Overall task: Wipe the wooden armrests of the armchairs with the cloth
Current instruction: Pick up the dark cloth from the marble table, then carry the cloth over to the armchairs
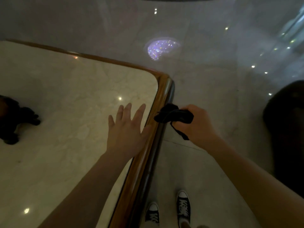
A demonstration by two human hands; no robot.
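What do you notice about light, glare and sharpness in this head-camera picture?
Head view: the scene is dim and soft throughout. Small bright spots of glare dot the floor and the marble table; a sparkling lamp reflection glows on the floor. The black cloth in the right hand loses its detail. The wide lens bends the table's edge.

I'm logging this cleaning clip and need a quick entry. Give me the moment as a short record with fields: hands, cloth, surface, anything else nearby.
left hand: left hand open, fingers spread, palm down on the marble tabletop
right hand: right hand closed on the black cloth
cloth position: beside the table's wooden edge, near its corner; contact unclear
on table: dark object at left, too dim to identify
floor: pale glossy floor, two black sneakers
armrest: none clearly seen
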